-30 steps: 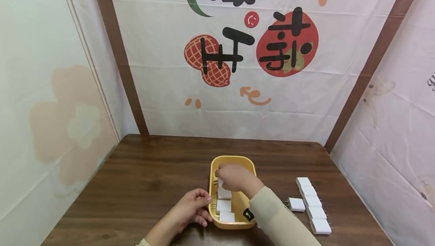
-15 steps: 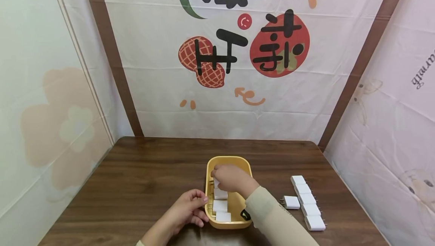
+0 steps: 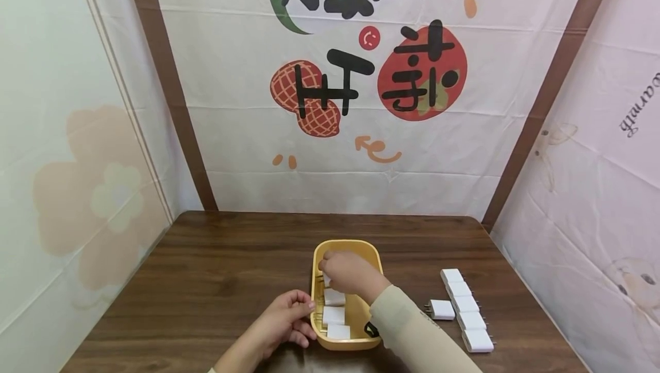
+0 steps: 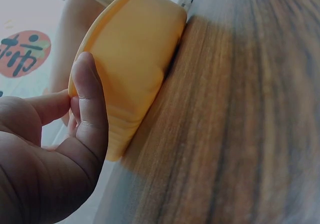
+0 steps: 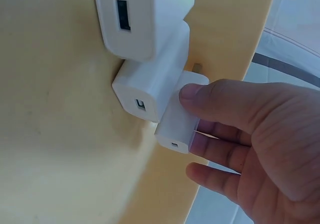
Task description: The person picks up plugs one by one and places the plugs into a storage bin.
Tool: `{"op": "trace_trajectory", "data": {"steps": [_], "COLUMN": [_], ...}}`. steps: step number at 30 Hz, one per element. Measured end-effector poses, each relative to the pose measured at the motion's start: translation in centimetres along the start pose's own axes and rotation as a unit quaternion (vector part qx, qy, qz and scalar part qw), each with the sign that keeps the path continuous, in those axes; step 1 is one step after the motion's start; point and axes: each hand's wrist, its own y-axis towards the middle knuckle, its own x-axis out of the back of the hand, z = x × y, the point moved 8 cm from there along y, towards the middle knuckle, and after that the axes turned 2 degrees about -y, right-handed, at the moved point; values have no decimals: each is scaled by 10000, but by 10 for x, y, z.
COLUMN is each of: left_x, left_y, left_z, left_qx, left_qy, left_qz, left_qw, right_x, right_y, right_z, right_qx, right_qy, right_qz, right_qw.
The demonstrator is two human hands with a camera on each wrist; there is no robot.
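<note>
A yellow basket stands on the table, with several white USB wall chargers in a column along its left side. Inside its far part, my right hand pinches a slim white charger between thumb and fingers. In the right wrist view that charger lies against the neighbouring charger, and one metal prong shows. My left hand rests at the basket's left side. Its thumb touches the rim, and its relaxed fingers lie against the outer wall.
On the table's right, several white chargers form a slanting column, prongs pointing right. A single charger lies beside them, prongs towards the basket. Printed cloth walls enclose the dark wooden table.
The camera view has shifted slightly. My right hand stays in the basket's far part, its fingers moving a little at the charger. The left hand keeps its place against the basket.
</note>
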Motion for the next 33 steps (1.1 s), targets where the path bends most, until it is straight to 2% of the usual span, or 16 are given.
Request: {"op": "trace_trajectory", "data": {"steps": [13, 33], "left_x": [1, 1], "left_y": [1, 3], "left_z": [2, 3], "left_qx": [-18, -14], "left_qy": [-22, -5], "left_qz": [18, 86], "left_qw": [10000, 10000], "right_x": [-5, -15], "right_y": [1, 0], "right_z": [1, -4], "right_qx": [-83, -393], "right_qy": [-153, 295], "right_qz": [8, 226], "right_qw": [9998, 9985]}}
